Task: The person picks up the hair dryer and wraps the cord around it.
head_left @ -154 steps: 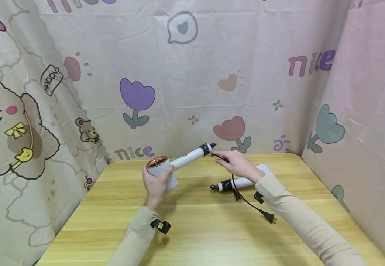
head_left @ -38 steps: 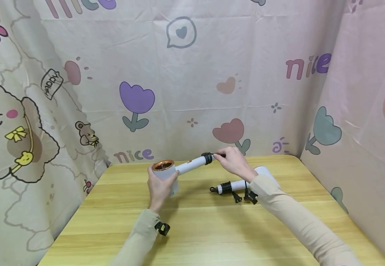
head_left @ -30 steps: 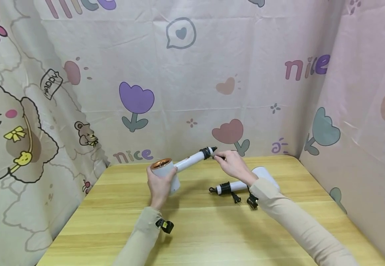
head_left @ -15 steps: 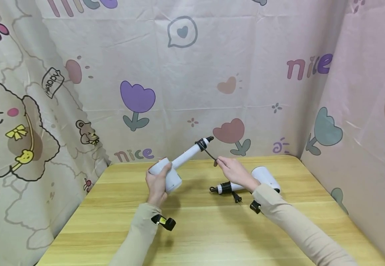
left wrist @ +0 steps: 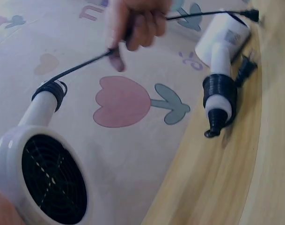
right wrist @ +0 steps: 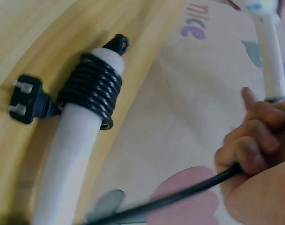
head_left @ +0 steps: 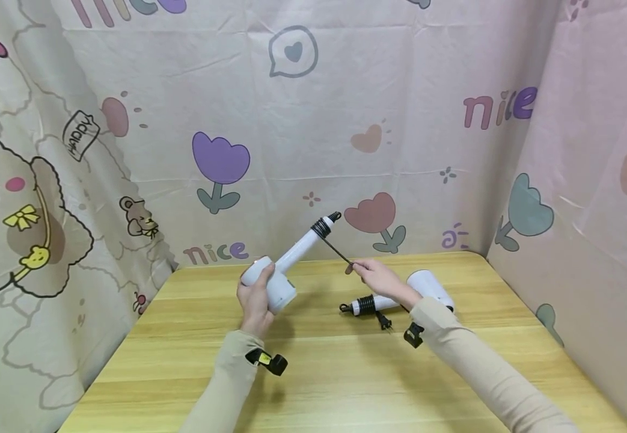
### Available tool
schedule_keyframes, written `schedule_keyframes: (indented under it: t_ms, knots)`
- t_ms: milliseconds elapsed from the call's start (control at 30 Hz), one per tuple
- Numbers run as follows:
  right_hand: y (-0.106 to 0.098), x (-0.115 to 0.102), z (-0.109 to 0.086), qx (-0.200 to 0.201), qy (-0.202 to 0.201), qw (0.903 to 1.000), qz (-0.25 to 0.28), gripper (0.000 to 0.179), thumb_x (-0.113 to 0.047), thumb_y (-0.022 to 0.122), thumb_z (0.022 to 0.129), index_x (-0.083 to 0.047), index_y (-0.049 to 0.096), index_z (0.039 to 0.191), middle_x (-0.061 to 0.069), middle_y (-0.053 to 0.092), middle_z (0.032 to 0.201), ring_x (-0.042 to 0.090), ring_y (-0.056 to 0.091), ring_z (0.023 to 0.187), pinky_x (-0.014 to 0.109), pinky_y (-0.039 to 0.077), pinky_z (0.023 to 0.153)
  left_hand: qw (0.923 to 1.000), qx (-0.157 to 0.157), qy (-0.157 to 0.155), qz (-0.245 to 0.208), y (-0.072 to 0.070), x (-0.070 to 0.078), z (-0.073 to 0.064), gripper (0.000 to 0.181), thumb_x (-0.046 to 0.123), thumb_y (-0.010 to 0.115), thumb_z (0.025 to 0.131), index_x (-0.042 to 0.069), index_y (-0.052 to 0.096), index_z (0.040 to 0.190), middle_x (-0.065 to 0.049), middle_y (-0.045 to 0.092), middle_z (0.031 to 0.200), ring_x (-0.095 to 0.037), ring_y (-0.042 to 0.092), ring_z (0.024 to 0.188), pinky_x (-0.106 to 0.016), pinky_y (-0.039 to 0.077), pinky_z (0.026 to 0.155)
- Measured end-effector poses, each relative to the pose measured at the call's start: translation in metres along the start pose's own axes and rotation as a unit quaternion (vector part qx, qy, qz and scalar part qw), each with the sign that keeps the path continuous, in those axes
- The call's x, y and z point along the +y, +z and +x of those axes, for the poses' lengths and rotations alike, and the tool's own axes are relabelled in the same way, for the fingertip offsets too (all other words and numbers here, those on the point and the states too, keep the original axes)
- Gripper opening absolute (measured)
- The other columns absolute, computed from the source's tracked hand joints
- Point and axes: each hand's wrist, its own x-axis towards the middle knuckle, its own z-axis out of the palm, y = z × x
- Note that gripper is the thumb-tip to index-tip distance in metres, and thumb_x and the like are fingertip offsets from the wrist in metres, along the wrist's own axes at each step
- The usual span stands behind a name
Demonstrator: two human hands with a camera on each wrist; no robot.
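Note:
My left hand [head_left: 255, 304] grips a white hair dryer [head_left: 296, 249] by its barrel, off the table, handle slanting up to the right. Its black rear grille [left wrist: 53, 178] shows in the left wrist view. Several turns of black cord [head_left: 321, 228] circle the handle's end. From them the cord runs taut to my right hand [head_left: 380, 279], whose curled fingers hold it. In the left wrist view the cord's plug [left wrist: 251, 15] trails beyond that hand. Below lies a second white hair dryer [head_left: 427, 285], cord coiled neatly round its handle [right wrist: 69, 159], its plug [head_left: 385, 322] hanging out.
The wood-grain table [head_left: 313, 373] carries the second dryer near its back right. A patterned cloth [head_left: 291, 120] hangs close behind the table and along both sides. Black cameras [head_left: 267, 361] are strapped to both wrists.
The held dryer has turned from copper-coloured mouth up to mouth away, its handle tilting more steeply. My right hand has moved from the handle's tip down, drawing the cord straight; less cord trails free.

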Motion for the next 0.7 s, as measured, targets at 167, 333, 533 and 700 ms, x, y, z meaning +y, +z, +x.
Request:
schedule_keyframes:
  t_ms: [167, 333, 533, 700]
  knots:
    - [-0.013, 0.012, 0.007, -0.037, 0.091, 0.9905, 0.096, 0.037, -0.027, 0.04, 0.105, -0.006, 0.069, 0.114, -0.004, 0.037, 0.063, 0.012, 0.026, 0.054, 0.023, 0.024, 0.047, 0.9978, -0.039, -0.051, -0.019, -0.005, 0.003, -0.001, 0.051, 0.026, 0.079, 0.082, 0.014, 0.048, 0.121, 0.002, 0.066, 0.096, -0.013, 0.069, 0.081, -0.035, 0.06, 0.077]
    - [-0.019, 0.022, 0.012, -0.036, 0.134, 0.984, 0.112, 0.036, -0.031, 0.048, 0.103, -0.005, 0.07, 0.116, -0.002, 0.041, 0.066, 0.011, 0.022, 0.05, 0.021, 0.023, 0.044, 0.9924, -0.074, -0.096, -0.019, -0.008, 0.004, -0.005, 0.048, 0.03, 0.076, 0.085, 0.008, 0.048, 0.118, 0.002, 0.07, 0.086, -0.015, 0.071, 0.076, -0.034, 0.06, 0.074]
    - [-0.026, 0.027, 0.017, -0.028, 0.144, 0.9856, 0.085, 0.035, -0.035, 0.057, 0.099, -0.006, 0.074, 0.109, 0.0, 0.046, 0.071, 0.012, 0.018, 0.05, 0.024, 0.021, 0.045, 0.9798, -0.152, -0.131, 0.001, -0.007, 0.002, -0.006, 0.044, 0.032, 0.069, 0.09, 0.004, 0.051, 0.118, 0.0, 0.071, 0.084, -0.017, 0.07, 0.076, -0.034, 0.059, 0.073]
    - [-0.034, 0.027, 0.02, 0.059, 0.111, 0.9916, 0.03, 0.033, -0.035, 0.065, 0.094, -0.005, 0.077, 0.083, 0.007, 0.068, 0.089, 0.015, 0.034, 0.06, 0.029, 0.032, 0.055, 0.9708, -0.19, -0.135, 0.06, -0.011, -0.002, -0.004, 0.046, 0.03, 0.067, 0.089, 0.001, 0.05, 0.121, -0.001, 0.069, 0.086, -0.017, 0.068, 0.075, -0.033, 0.058, 0.071]
